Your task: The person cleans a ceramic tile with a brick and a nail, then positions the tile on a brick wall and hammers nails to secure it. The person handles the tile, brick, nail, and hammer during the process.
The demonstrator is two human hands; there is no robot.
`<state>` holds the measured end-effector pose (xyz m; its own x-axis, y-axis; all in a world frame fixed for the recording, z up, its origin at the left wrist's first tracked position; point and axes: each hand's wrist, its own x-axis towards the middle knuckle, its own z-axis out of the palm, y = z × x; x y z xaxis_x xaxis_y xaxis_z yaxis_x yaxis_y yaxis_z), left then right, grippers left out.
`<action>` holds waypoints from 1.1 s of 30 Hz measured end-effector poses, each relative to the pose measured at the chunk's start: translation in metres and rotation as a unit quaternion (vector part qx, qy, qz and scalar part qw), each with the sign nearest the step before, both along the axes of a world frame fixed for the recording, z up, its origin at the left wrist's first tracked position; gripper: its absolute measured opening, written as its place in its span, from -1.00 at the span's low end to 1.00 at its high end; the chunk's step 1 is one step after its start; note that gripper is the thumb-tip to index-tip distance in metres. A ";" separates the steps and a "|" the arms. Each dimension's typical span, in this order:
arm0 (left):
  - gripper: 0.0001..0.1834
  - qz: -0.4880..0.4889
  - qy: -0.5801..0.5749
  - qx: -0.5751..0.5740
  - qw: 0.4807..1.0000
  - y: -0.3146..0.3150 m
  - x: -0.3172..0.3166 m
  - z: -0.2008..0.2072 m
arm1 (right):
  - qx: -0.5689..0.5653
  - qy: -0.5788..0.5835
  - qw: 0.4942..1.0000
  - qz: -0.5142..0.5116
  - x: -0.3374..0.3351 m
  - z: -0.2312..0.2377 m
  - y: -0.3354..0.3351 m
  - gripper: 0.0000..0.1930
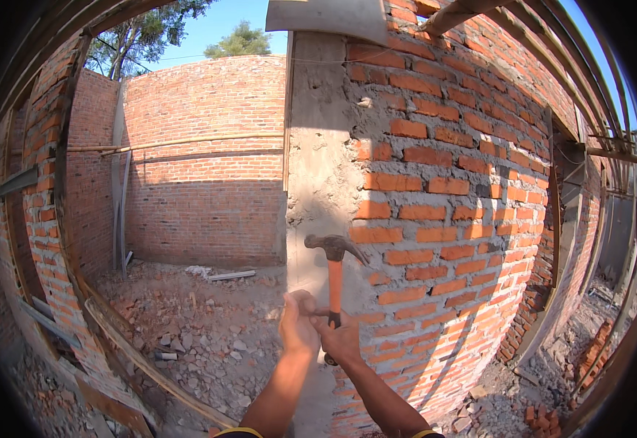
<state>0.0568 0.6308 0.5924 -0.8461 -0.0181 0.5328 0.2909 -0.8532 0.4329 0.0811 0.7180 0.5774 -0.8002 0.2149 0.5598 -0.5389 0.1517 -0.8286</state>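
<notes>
A claw hammer (334, 281) with a dark metal head and an orange handle stands upright before the corner of the brick wall. My right hand (340, 338) is wrapped round its black lower grip, and the butt pokes out below the fist. Close against it on the left is my left hand (299, 325), its fingers curled in toward the right hand. Whatever those fingers hold, if anything, is hidden or too small to name. Behind both hands rises a grey plastered column (317, 157) that joins the rough brick wall (435, 233).
Broken brick and rubble (202, 343) cover the ground at left. A wooden plank (154, 365) slants across the lower left. Farther back stands another brick wall (202, 168) with a bamboo pole (209, 140) across it. Loose bricks (542, 421) lie low at right.
</notes>
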 end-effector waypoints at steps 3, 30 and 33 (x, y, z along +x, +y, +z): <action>-0.46 -0.031 -0.047 0.010 0.998 0.002 0.010 -0.005 | 0.034 -0.052 0.998 0.025 0.004 -0.008 0.013 -0.71; -0.63 0.086 0.045 -0.263 0.960 -0.152 0.040 -0.071 | -0.124 -0.008 0.972 0.201 0.045 -0.038 -0.107 -0.84; -0.65 -0.038 -0.058 -0.203 0.977 -0.160 0.046 -0.073 | -0.234 0.012 0.943 0.236 0.052 -0.042 -0.124 -0.81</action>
